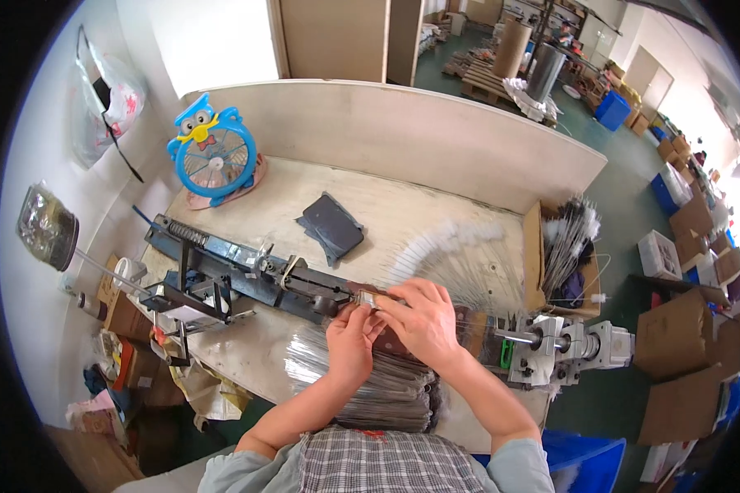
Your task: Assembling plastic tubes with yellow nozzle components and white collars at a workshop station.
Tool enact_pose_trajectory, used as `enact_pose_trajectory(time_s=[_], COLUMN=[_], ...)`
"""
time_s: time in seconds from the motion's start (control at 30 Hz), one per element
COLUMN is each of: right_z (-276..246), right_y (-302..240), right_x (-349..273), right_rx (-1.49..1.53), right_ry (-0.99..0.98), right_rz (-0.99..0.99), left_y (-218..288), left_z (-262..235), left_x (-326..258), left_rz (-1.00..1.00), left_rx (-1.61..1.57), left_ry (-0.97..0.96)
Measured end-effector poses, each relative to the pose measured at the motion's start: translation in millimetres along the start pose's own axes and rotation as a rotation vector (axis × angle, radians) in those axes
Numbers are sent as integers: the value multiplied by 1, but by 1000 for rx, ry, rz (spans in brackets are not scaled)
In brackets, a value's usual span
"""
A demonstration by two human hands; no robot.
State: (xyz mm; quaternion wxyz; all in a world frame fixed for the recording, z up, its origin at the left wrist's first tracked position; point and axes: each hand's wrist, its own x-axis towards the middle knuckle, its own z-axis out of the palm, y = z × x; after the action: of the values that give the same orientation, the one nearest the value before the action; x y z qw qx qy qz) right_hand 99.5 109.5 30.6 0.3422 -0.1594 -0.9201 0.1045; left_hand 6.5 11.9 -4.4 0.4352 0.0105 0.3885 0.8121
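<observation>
My left hand (pixel 350 343) and my right hand (pixel 423 323) meet at the middle of the bench. Their fingertips are pinched together around a small silvery piece (pixel 367 300), mostly covered by the fingers. It lies beside the end of a long dark metal bench machine (pixel 312 283), close to a round dark knob (pixel 326 306). Under my wrists is a thick bundle of thin metal wires (pixel 386 386). Beyond my right hand, thin wire brushes with white bristle tips (pixel 452 238) are spread in a fan on the bench.
A blue toy-shaped fan (pixel 215 163) and a dark flat case on plastic (pixel 334 226) stand behind the machine. Right, a cardboard box (pixel 534 263) holds wire brushes, near a metal clamping unit (pixel 563 345). A lamp (pixel 48 226) leans in from the left. A low panel (pixel 403 131) borders the back.
</observation>
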Motion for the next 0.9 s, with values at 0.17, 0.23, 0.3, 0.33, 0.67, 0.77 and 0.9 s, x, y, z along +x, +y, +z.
enact_pose_trajectory(time_s=[0.17, 0.23, 0.3, 0.33, 0.67, 0.77, 0.9], right_z=[-6, -4, -3, -2, 1, 7, 3], right_y=[-2, -7, -7, -6, -13, -14, -13], right_x=[-2, 2, 3, 4, 6, 3, 1], right_rx=[-14, 13, 9, 8, 57, 53, 14], right_ry=[13, -10, -30, -52, -19, 3, 25], right_rz=[12, -7, -8, -3, 42, 67, 76], left_y=[-2, -3, 0, 0, 4, 4, 2], left_z=[0, -6, -4, -3, 0, 0, 1], left_x=[-1, 0, -1, -1, -6, -4, -5], left_rz=[16, 23, 14, 2, -65, -54, -53], left_rx=[10, 7, -24, -52, -175, -161, -121], left_ry=[0, -25, -21, -15, 11, -2, -22])
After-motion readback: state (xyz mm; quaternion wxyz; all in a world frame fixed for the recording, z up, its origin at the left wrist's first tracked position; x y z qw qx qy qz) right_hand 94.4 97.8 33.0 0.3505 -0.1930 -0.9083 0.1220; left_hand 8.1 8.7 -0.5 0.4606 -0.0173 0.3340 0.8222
